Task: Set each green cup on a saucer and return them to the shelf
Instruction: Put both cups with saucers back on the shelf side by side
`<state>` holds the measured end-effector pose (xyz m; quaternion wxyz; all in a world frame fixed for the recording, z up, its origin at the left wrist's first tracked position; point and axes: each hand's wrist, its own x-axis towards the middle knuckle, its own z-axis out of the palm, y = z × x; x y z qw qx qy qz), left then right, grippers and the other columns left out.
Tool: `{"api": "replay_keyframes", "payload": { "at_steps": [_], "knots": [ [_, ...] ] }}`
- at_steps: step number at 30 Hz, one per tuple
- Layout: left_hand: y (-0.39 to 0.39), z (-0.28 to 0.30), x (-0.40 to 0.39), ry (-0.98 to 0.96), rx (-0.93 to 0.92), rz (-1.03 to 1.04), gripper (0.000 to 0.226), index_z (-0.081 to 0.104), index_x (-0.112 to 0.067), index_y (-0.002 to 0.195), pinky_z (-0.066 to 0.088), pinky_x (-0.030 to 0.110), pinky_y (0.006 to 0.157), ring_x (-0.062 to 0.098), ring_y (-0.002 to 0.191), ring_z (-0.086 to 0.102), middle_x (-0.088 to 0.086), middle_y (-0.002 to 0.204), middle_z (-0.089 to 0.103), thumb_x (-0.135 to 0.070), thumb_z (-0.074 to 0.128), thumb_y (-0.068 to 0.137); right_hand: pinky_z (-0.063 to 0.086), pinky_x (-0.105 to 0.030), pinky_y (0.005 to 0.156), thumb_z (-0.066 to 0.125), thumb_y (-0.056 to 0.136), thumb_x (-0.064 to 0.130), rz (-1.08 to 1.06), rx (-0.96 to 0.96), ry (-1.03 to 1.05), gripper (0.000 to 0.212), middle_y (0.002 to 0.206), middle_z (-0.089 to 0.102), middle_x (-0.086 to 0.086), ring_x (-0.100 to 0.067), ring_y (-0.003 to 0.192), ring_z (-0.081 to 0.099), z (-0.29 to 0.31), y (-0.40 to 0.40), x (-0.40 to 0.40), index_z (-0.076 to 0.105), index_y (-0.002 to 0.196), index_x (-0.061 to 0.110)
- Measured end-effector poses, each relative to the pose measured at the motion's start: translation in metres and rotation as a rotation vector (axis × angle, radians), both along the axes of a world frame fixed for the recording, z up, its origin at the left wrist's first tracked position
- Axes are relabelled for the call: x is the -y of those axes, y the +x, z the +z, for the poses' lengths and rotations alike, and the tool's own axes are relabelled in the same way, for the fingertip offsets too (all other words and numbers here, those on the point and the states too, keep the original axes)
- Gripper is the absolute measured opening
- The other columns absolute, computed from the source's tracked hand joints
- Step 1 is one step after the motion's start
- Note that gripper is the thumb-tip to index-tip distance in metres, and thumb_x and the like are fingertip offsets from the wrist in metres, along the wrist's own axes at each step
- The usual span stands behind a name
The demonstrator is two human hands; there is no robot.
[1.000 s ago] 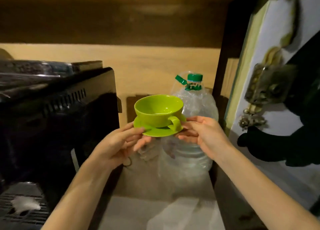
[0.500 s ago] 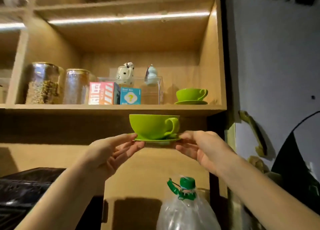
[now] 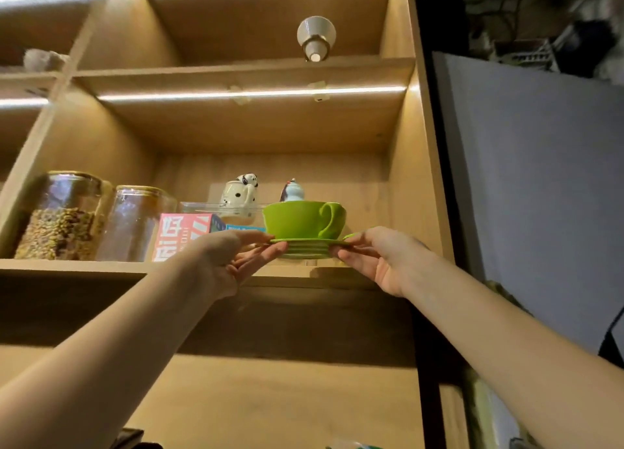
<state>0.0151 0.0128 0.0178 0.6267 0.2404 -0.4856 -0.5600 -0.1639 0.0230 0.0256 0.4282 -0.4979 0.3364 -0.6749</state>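
Observation:
A green cup (image 3: 299, 219) stands upright on a green saucer (image 3: 305, 247), its handle to the right. Both are held up in front of the wooden shelf (image 3: 71, 267), a little above its board, at the right end. My left hand (image 3: 229, 257) pinches the saucer's left rim and my right hand (image 3: 378, 256) holds its right rim. The held set hides the other green cup and saucer that stood on the shelf; only a sliver of a green rim (image 3: 351, 236) shows by my right thumb.
On the shelf stand two glass jars (image 3: 62, 217), a red and white box (image 3: 180, 235), a blue box (image 3: 243, 228) and a clear case (image 3: 216, 208) with two small figurines on it (image 3: 241, 192). The cabinet's side wall (image 3: 410, 192) is close on the right.
Both hands have lifted the cup and saucer from below the shelf board up to shelf level, in front of the right end. The view has tilted upward.

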Motion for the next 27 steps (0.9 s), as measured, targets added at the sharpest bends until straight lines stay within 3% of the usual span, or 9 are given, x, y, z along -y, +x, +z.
{"api": "replay_keyframes", "payload": {
  "at_steps": [3,8,10,13,16,21,25,26,27],
  "knots": [
    [-0.001,0.009,0.023,0.009,-0.004,0.027,0.007,0.057,0.009,0.079,0.047,0.022,0.030,0.021,0.031,0.060,0.023,0.042,0.062,0.002,0.056,0.082,0.050,-0.019,0.033,0.045,0.086,-0.010,-0.006,0.004,-0.012,0.012,0.076,0.059,-0.020,-0.019,0.034,0.063,0.008,0.002,0.024,0.053,0.092,-0.003],
    [0.001,0.013,0.058,0.024,-0.019,0.056,0.008,0.057,0.009,0.076,0.049,0.022,0.032,0.022,0.032,0.061,0.024,0.044,0.063,0.003,0.057,0.081,0.051,-0.020,0.035,0.044,0.088,-0.008,0.007,-0.011,-0.016,0.013,0.071,0.058,-0.021,-0.020,0.034,0.062,0.015,0.005,0.060,0.052,0.079,-0.006],
    [0.001,0.010,0.070,0.029,-0.024,0.050,0.006,0.057,0.008,0.076,0.052,0.024,0.036,0.023,0.034,0.062,0.025,0.046,0.063,0.004,0.058,0.080,0.050,-0.020,0.032,0.043,0.088,-0.008,-0.004,-0.013,-0.025,0.011,0.071,0.059,-0.022,-0.019,0.031,0.061,0.014,0.005,0.071,0.054,0.091,-0.009],
    [0.000,0.007,0.083,0.039,-0.013,0.054,0.004,0.056,0.006,0.078,0.053,0.025,0.040,0.023,0.036,0.063,0.025,0.047,0.064,0.005,0.060,0.078,0.046,-0.019,0.030,0.043,0.088,-0.009,-0.038,-0.021,-0.028,0.025,0.077,0.060,-0.024,-0.019,0.032,0.062,0.010,0.003,0.085,0.051,0.111,-0.012],
    [0.000,0.007,0.089,0.049,0.003,0.068,0.007,0.057,0.004,0.081,0.053,0.025,0.041,0.023,0.037,0.064,0.024,0.048,0.065,0.004,0.062,0.076,0.048,-0.020,0.031,0.044,0.088,-0.008,-0.031,-0.009,-0.020,0.024,0.082,0.063,-0.026,-0.021,0.035,0.064,0.007,0.004,0.090,0.051,0.111,-0.010],
    [-0.002,0.006,0.100,0.049,-0.003,0.101,0.021,0.054,0.001,0.096,0.051,0.022,0.034,0.021,0.036,0.064,0.022,0.044,0.064,0.003,0.062,0.076,0.054,-0.026,0.043,0.039,0.094,-0.003,-0.028,-0.037,0.032,0.028,0.090,0.064,-0.027,-0.031,0.074,0.065,0.007,0.014,0.093,0.046,0.120,-0.013],
    [-0.010,0.004,0.104,0.034,-0.004,0.126,0.040,0.049,-0.001,0.117,0.052,0.023,0.041,0.020,0.035,0.063,0.024,0.062,0.066,0.003,0.060,0.078,0.051,-0.031,0.085,0.027,0.098,0.003,0.069,-0.024,0.068,0.038,0.126,0.053,-0.031,-0.037,0.110,0.061,0.006,0.020,0.089,0.032,0.133,-0.012],
    [-0.012,0.004,0.106,0.026,-0.011,0.132,0.045,0.047,-0.002,0.121,0.052,0.023,0.041,0.020,0.035,0.063,0.024,0.070,0.065,0.003,0.060,0.078,0.052,-0.031,0.087,0.025,0.099,0.005,0.094,-0.017,0.070,0.040,0.130,0.051,-0.032,-0.038,0.113,0.059,0.006,0.020,0.089,0.030,0.133,-0.014],
    [-0.014,0.004,0.105,0.017,-0.026,0.136,0.049,0.045,-0.004,0.124,0.052,0.024,0.040,0.020,0.035,0.063,0.024,0.075,0.063,0.003,0.060,0.078,0.056,-0.029,0.079,0.024,0.099,0.005,0.111,-0.014,0.065,0.040,0.129,0.051,-0.034,-0.039,0.112,0.059,0.006,0.019,0.089,0.031,0.133,-0.015]
  ]
}}
